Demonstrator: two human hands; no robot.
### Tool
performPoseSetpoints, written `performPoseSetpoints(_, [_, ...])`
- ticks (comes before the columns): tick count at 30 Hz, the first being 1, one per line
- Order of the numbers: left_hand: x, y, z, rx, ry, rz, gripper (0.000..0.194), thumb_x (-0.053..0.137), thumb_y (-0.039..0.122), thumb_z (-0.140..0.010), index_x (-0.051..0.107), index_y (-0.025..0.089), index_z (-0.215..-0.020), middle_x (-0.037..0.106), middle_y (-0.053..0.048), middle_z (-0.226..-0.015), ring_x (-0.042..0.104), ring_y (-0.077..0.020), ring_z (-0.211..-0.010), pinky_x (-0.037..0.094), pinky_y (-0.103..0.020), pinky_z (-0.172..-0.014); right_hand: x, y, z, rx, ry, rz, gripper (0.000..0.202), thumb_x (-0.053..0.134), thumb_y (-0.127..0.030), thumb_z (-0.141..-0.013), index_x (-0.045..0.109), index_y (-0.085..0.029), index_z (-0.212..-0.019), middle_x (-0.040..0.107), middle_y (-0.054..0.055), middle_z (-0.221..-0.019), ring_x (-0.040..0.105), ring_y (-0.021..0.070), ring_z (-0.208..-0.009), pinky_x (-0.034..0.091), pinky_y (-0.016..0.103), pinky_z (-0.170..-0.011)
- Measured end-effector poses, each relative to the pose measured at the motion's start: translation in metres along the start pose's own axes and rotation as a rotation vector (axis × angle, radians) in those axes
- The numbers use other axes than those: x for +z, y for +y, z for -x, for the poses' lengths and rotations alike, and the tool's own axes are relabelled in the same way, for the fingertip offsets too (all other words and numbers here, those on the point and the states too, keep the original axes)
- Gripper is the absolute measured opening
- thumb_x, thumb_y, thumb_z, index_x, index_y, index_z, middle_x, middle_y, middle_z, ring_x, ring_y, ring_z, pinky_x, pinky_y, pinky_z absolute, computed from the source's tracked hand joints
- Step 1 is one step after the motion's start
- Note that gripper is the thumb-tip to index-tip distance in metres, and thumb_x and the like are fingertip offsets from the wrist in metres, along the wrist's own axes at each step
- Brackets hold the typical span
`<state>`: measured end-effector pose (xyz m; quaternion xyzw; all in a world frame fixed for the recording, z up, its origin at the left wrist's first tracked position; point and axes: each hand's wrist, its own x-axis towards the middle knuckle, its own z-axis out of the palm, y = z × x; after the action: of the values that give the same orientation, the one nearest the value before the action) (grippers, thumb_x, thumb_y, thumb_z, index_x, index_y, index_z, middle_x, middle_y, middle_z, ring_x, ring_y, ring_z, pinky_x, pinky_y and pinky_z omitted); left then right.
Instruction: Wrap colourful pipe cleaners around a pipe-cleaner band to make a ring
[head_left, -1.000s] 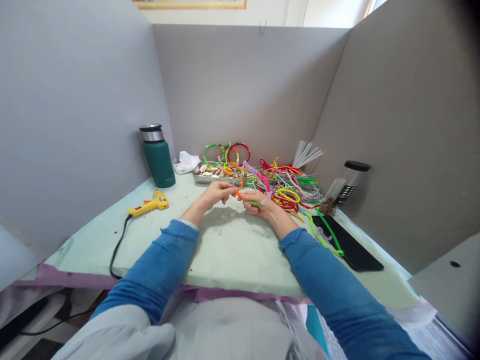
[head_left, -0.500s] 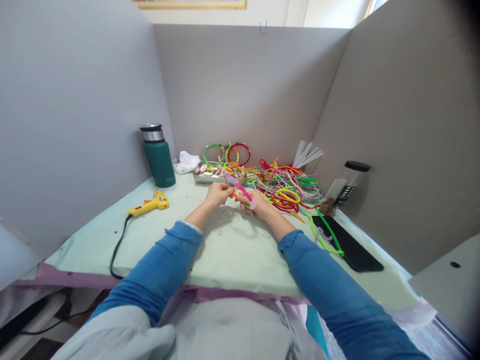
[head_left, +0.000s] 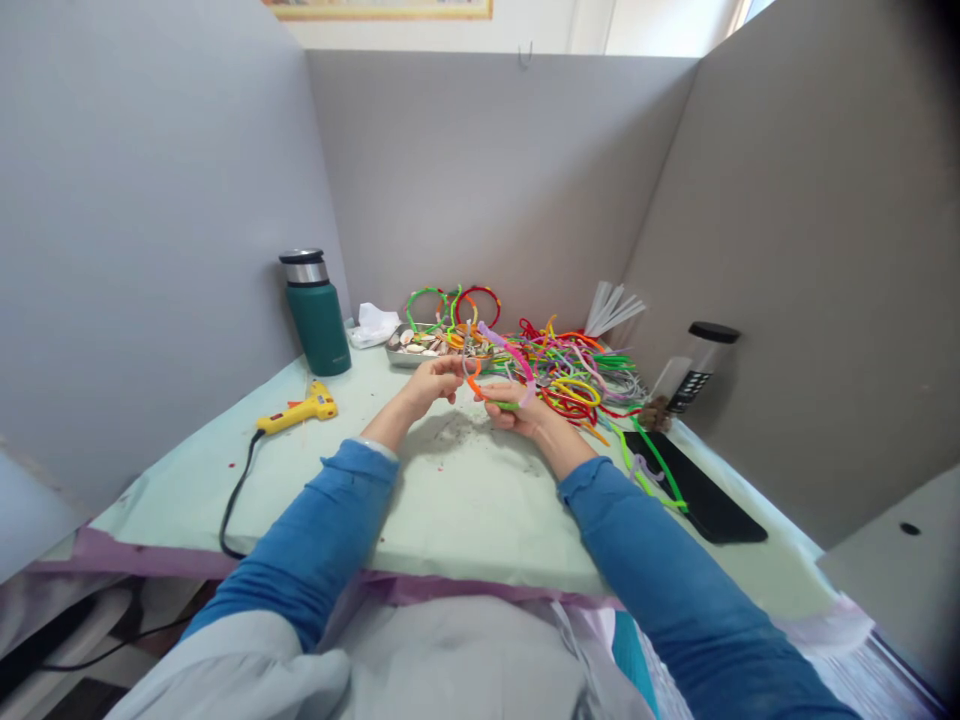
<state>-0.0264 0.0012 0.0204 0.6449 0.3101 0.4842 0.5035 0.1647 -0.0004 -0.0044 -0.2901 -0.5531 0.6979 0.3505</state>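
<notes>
Multicoloured band between both hands; open side toward the back panel

Position: the multicoloured band (head_left: 519,356) is above the middle of the desk (head_left: 480,490), in front of the tray and the heap.

Orientation: the band is bent into an incomplete loop. Its gap is at the top, facing up and toward the back panel (head_left: 495,170). The lilac-and-pink run has its long axis slanting from the right hand up and leftward, lilac tip uppermost. Green and orange sections form the lower curve; a grey end rises nearly upright on the left.

Hands: the right hand (head_left: 517,412) grasps the lower curve around the green section. The left hand (head_left: 431,388) has its fingertips at the orange-and-grey side; whether they are pinched tight cannot be told.

Containers: a shallow metal tray (head_left: 410,360) holds shells. Near its back edge stand a green ring (head_left: 409,311) and a red ring (head_left: 499,303). The teal bottle (head_left: 320,330) is upright and capped; contents hidden. A clear jar (head_left: 709,355) with a black lid shows brown pieces at its lower end.

Surroundings: a heap of coloured fuzzy stems (head_left: 585,365) lies right of the tray. A yellow glue gun (head_left: 300,408) lies on the left.
</notes>
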Motion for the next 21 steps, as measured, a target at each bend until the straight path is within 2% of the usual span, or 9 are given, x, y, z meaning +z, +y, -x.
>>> performPoseSetpoints(4, [-0.003,0.004,0.003,-0.045,-0.070,0.024,0.028,0.066,0.018,-0.057,0.065,0.013,-0.085,0.054,0.003,-0.068,0.039,-0.0035,-0.048,0.043,-0.022,-0.048,0.001,-0.003,0.002,0.051,-0.118,-0.015,0.025,0.067,-0.033,-0.070,0.055,-0.014,-0.081,0.046,-0.007,-0.044,0.026,0.0031,-0.030,0.016,0.017,-0.033])
performPoseSetpoints(8, [-0.005,0.008,0.005,-0.063,-0.141,-0.087,0.033,0.068,0.023,-0.061,0.067,0.011,-0.092,0.057,0.000,-0.070,0.047,-0.0061,-0.053,0.044,-0.022,-0.051,0.000,-0.004,0.003,0.074,-0.158,-0.013,0.024,0.067,-0.032,-0.069,0.055,-0.014,-0.080,0.046,-0.007,-0.044,0.025,0.0030,-0.030,0.016,0.018,-0.033])
performPoseSetpoints(12, [-0.006,0.012,0.006,-0.058,-0.168,-0.259,0.041,0.068,0.031,-0.065,0.068,0.010,-0.100,0.062,-0.003,-0.076,0.050,-0.0079,-0.057,0.044,-0.022,-0.052,-0.003,-0.001,0.002,0.067,-0.118,-0.007,0.024,0.068,-0.032,-0.069,0.055,-0.015,-0.079,0.048,-0.006,-0.045,0.026,0.0030,-0.031,0.016,0.018,-0.033])
performPoseSetpoints(16, [-0.009,0.009,0.002,-0.014,-0.144,-0.419,0.042,0.068,0.039,-0.067,0.070,0.010,-0.097,0.065,-0.005,-0.080,0.050,-0.0090,-0.058,0.043,-0.022,-0.049,-0.004,0.001,0.000,0.062,-0.063,0.004,0.027,0.072,-0.032,-0.066,0.056,-0.014,-0.079,0.048,-0.006,-0.046,0.024,0.0024,-0.032,0.015,0.018,-0.034])
performPoseSetpoints(21, [-0.011,0.000,-0.004,0.054,-0.059,-0.567,0.036,0.067,0.040,-0.069,0.072,0.011,-0.090,0.060,-0.002,-0.064,0.046,-0.0090,-0.054,0.038,-0.020,-0.047,-0.002,0.002,0.000,0.008,-0.010,0.067,0.030,0.074,-0.033,-0.064,0.059,-0.014,-0.081,0.046,-0.007,-0.046,0.026,0.0024,-0.034,0.016,0.017,-0.034])
